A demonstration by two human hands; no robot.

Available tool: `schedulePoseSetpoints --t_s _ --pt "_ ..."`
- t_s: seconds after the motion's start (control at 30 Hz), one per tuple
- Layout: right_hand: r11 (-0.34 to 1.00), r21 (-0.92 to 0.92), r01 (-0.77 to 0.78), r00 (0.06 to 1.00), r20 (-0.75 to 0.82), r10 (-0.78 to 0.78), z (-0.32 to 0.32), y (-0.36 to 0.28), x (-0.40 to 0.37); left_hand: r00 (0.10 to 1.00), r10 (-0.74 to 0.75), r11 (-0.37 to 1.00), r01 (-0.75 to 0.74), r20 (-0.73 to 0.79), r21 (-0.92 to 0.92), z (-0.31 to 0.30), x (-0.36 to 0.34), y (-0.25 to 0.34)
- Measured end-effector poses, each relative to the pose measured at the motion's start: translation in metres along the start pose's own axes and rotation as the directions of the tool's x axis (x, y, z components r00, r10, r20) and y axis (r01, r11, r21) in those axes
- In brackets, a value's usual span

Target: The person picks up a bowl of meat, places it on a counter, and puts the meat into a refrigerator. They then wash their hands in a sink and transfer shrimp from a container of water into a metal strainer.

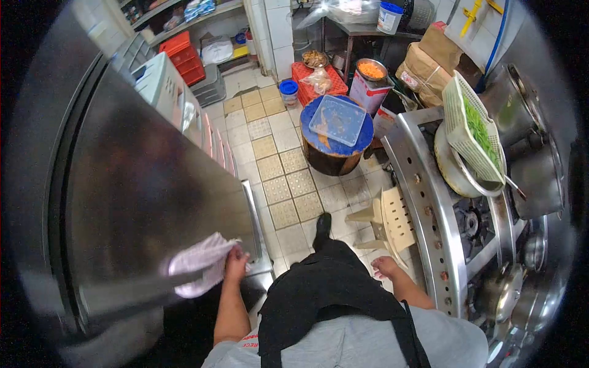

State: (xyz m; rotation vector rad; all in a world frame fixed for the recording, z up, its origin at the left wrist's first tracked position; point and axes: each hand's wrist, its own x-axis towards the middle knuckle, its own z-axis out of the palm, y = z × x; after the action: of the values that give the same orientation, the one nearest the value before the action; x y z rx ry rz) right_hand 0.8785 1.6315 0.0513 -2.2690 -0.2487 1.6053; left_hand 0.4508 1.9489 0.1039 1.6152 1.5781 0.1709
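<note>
A pale pink-and-white cloth (199, 264) is gripped at its edge by my left hand (236, 264), low on my left. The cloth spreads against the front of a tall stainless steel cabinet (153, 159), smeared a little by motion. My right hand (385, 267) hangs at my side with nothing in it, its fingers loosely bent and apart. Nearest to that hand is a cream plastic stool (396, 218) with slots in its seat, standing against the stove front.
On my right runs a steel stove (432, 227) bearing pots and a white basket (460, 122) of green vegetables. Ahead on the tiled floor (288, 184) stands a blue-topped drum (304, 126) with a clear lid (337, 119) on it. Red crates (183, 58) are stacked farther left.
</note>
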Motion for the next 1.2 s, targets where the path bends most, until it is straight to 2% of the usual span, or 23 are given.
schedulePoseSetpoints --t_s 0.03,0.07,0.1,0.17,0.2,0.23,0.27,0.3,0.33,0.4,0.47,0.57,0.63,0.73,0.77,0.83,0.9,0.93,1.0,1.07,1.1,1.17,1.2 --pt "0.993 0.114 -0.025 0.999 0.049 0.02 0.0 -0.007 0.012 0.998 0.013 0.986 -0.002 -0.065 0.167 0.019 0.017 -0.021" --pt "0.973 0.223 -0.056 0.994 0.102 0.034 -0.002 -0.018 0.024 0.995 -0.089 0.995 0.09 0.036 -0.033 0.031 0.037 -0.043" --pt "0.977 0.205 -0.057 0.997 0.071 0.044 -0.006 -0.056 0.015 0.99 -0.138 0.99 0.138 -0.002 -0.04 0.041 0.04 -0.042" --pt "0.975 0.221 -0.007 0.996 0.089 -0.013 -0.008 -0.102 0.04 0.913 -0.381 0.923 0.385 0.144 -0.005 0.053 0.057 -0.073" --pt "0.97 0.234 0.06 0.992 0.093 -0.084 -0.015 -0.129 0.05 0.892 -0.446 0.887 0.452 0.079 -0.094 0.096 0.07 -0.143" --pt "0.982 0.188 0.035 0.987 0.151 -0.064 -0.026 -0.164 0.059 0.862 -0.506 0.845 0.499 0.014 -0.192 0.125 0.079 -0.176" --pt "0.976 0.133 0.171 0.969 0.158 -0.191 -0.037 -0.184 0.096 0.867 -0.498 0.85 0.491 0.016 -0.19 0.112 0.102 -0.162" --pt "0.952 0.076 0.295 0.936 0.177 -0.305 -0.045 -0.196 0.133 0.731 -0.605 0.763 0.645 0.316 -0.03 0.086 0.113 -0.142" --pt "0.941 -0.001 0.337 0.934 0.128 -0.334 -0.058 -0.226 0.15 0.482 -0.679 0.662 0.729 0.554 0.178 0.062 0.12 -0.12" --pt "0.908 -0.126 0.401 0.916 0.077 -0.394 -0.085 -0.322 0.164 0.754 -0.499 0.789 0.599 0.428 -0.137 0.034 0.132 -0.043" --pt "0.845 -0.057 0.531 0.843 -0.062 -0.534 -0.099 -0.382 0.222 0.875 -0.36 0.821 0.462 0.323 -0.335 0.009 0.165 0.039" --pt "0.861 -0.029 0.507 0.857 -0.093 -0.507 -0.123 -0.5 0.234 0.893 -0.372 0.784 0.448 0.254 -0.43 -0.021 0.241 0.116" --pt "0.835 0.055 0.548 0.822 -0.222 -0.525 -0.12 -0.542 0.258 0.934 -0.28 0.809 0.355 0.224 -0.469 -0.038 0.306 0.135" --pt "0.897 -0.004 0.442 0.885 -0.161 -0.437 -0.114 -0.584 0.269 0.976 -0.17 0.854 0.214 0.135 -0.475 -0.075 0.409 0.188" --pt "0.852 -0.122 0.51 0.825 -0.213 -0.524 -0.103 -0.556 0.326 0.979 -0.14 0.863 0.193 0.146 -0.467 -0.09 0.436 0.209" --pt "0.853 -0.407 0.326 0.92 -0.07 -0.385 -0.096 -0.574 0.302 0.993 -0.025 0.902 0.07 0.111 -0.427 -0.118 0.493 0.251" --pt "0.796 -0.543 0.266 0.95 0.01 -0.311 -0.086 -0.572 0.303 0.99 0.125 0.952 -0.103 0.059 -0.288 -0.146 0.543 0.297" --pt "0.865 -0.453 0.217 0.971 0.005 -0.24 -0.076 -0.556 0.313 0.978 0.2 0.967 -0.188 0.054 -0.175 -0.155 0.572 0.32" --pt "0.927 -0.34 0.158 0.986 0.004 -0.166 -0.061 -0.518 0.338 0.945 0.324 0.932 -0.312 0.036 -0.186 -0.177 0.619 0.391" --pt "0.906 -0.264 0.332 0.943 0.096 -0.318 -0.053 -0.492 0.359 0.897 0.441 0.895 -0.437 0.031 -0.088 -0.198 0.671 0.463" --pt "0.913 -0.248 0.323 0.946 0.096 -0.309 -0.053 -0.499 0.367 0.852 0.522 0.851 -0.52 0.021 -0.07 -0.205 0.696 0.501" --pt "0.998 0.003 -0.055 0.998 0.033 0.055 -0.059 -0.516 0.387 0.754 0.657 0.752 -0.656 -0.004 -0.058 -0.217 0.755 0.575" --pt "0.998 0.019 -0.066 0.997 0.037 0.065 -0.066 -0.529 0.405 0.703 0.711 0.701 -0.71 -0.021 -0.064 -0.221 0.785 0.61"
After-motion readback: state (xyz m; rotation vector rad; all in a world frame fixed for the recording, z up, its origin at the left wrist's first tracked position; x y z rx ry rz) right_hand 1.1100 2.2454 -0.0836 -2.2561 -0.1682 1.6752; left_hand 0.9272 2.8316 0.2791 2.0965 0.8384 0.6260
